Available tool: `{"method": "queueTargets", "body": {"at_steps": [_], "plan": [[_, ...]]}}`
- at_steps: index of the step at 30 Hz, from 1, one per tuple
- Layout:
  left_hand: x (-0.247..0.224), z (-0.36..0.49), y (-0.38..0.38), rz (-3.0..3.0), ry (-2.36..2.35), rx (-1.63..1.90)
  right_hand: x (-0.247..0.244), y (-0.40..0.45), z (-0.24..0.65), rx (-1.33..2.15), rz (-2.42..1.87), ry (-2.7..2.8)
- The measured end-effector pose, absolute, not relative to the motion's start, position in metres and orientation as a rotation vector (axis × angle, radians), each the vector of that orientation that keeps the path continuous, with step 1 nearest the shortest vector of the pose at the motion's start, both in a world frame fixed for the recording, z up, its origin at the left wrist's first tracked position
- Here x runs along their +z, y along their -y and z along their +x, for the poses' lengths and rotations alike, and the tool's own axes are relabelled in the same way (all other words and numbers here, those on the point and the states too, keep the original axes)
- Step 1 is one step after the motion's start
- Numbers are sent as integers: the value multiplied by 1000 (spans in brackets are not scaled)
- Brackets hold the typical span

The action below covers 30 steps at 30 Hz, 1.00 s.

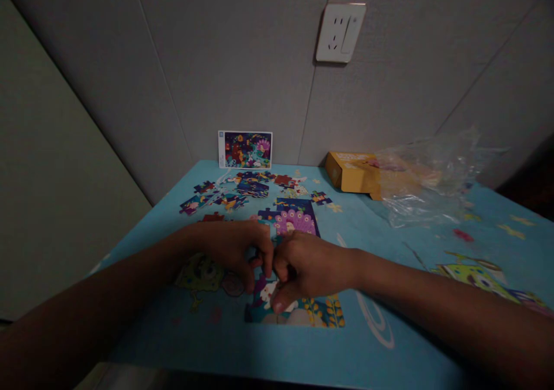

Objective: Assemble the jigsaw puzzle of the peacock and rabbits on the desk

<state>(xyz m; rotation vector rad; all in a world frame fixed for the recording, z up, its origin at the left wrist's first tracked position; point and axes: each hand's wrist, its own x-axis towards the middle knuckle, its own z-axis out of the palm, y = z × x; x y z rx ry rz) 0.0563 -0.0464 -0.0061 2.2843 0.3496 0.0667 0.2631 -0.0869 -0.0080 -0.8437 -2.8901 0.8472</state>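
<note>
A partly joined jigsaw puzzle [298, 319] lies flat near the table's front, with a white rabbit and yellow plants along its lower part. Its upper part shows a pink peacock [296, 221]. My left hand [236, 248] is bent over the puzzle's left side, thumb and fingers curled down; whatever is between them is too dark to make out. Close beside it, my right hand [307, 266] has its fingers curled onto the puzzle and its thumb on the rabbit area. The two hands nearly meet and hide the puzzle's middle.
Loose jigsaw pieces [252, 188] lie beyond my hands, towards the back left. A picture card [247, 150] leans on the wall. At the back right are a yellow box [352, 173] and a clear plastic bag [428, 188]. The blue table [208, 352] has printed cartoons.
</note>
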Motion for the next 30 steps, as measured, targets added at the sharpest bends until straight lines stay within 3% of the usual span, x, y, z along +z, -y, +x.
{"method": "queueTargets", "body": {"at_steps": [30], "plan": [[-9, 59, 49, 2356, -373, 82, -17, 104, 245, 579, -1010, 2777]]}}
